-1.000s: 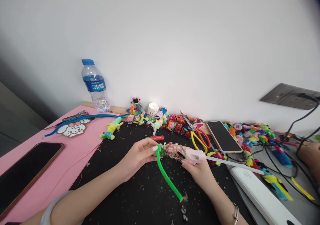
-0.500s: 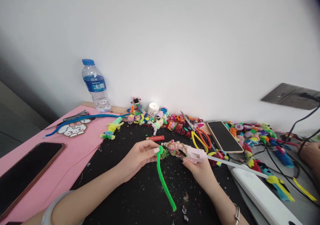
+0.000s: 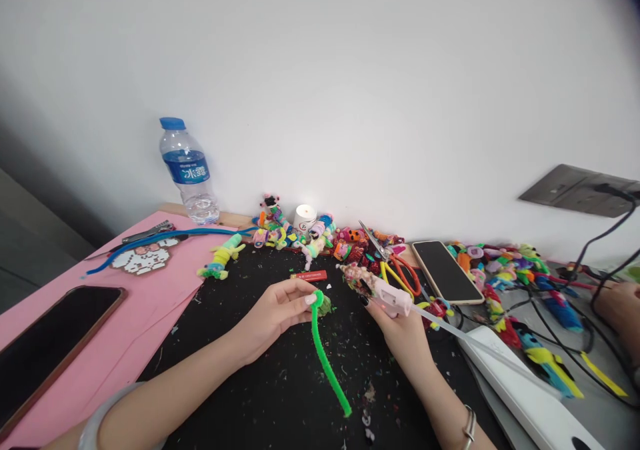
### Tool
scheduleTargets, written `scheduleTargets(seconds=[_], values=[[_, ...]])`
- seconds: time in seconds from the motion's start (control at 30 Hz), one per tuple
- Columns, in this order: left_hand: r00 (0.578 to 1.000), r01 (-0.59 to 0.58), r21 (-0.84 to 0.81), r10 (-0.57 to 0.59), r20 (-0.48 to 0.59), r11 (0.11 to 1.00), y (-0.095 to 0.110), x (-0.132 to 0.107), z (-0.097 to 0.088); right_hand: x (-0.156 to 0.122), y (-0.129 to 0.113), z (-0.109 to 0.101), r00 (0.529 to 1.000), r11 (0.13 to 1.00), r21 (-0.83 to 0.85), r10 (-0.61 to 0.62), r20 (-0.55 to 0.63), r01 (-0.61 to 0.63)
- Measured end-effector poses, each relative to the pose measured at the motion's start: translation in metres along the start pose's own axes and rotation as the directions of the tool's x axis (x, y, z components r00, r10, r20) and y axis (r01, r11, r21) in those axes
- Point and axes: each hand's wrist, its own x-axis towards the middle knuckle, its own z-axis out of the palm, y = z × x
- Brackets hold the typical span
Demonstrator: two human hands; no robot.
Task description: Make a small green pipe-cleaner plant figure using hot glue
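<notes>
My left hand pinches the curled top of a bright green pipe cleaner, whose straight end hangs down over the black mat. Just behind the curl, a darker green fuzzy piece shows, partly hidden by the fingers. My right hand is wrapped round a pale pink glue gun, its front end crusted with coloured fluff and pointing to the upper left. A long clear glue stick sticks out of its back. The glue gun's tip is apart from the pipe cleaner.
Pipe-cleaner figures, a white cup, scissors and a phone line the wall. A red lighter lies behind my left hand. A water bottle stands left. Another person's hand is at right among black cables.
My right hand has drawn the glue gun back from the green pipe cleaner, tilting its tip up and away. My left hand keeps its pinch. The whole view has shifted slightly.
</notes>
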Motion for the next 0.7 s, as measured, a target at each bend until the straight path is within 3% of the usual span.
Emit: scheduleTargets(seconds=[0.17,0.43,0.57,0.7], values=[[1.000,-0.013,0.009,0.013,0.005,1.000,0.001,0.001,0.000,0.002,0.001,-0.002,0.999,0.962,-0.274,0.018,0.049,-0.004],[0.999,-0.039,0.014,0.039,0.006,0.999,-0.001,-0.001,0.000,-0.002,0.001,0.002,0.985,0.874,-0.459,-0.105,0.139,0.158],[0.999,-0.049,0.027,0.049,-0.006,0.998,-0.001,-0.001,0.001,-0.008,-0.014,0.000,0.961,0.869,-0.413,-0.226,0.161,0.274],[0.997,-0.074,0.033,0.074,-0.020,0.997,0.000,-0.003,0.006,-0.013,-0.027,-0.001,0.897,0.865,-0.246,-0.400,0.191,0.438]])
